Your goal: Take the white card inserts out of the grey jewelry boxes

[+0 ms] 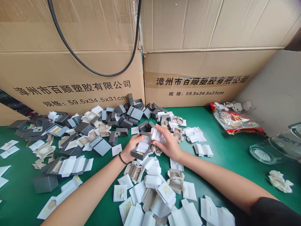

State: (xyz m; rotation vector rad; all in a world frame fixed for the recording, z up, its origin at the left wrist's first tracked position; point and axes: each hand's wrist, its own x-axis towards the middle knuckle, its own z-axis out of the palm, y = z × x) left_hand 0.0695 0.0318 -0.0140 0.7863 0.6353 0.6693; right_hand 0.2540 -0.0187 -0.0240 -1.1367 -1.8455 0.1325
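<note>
From afar I see the left hand [132,147] gripping an open grey box [146,138], long axis slanting away rightward, just left of a white piece [156,134] pinched in the right hand [169,143].

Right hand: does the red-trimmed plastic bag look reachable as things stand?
Probably yes: low white papers and bare green table lie between the right hand and bag, nothing tall. It'd likely need to release the white insert first.
</note>
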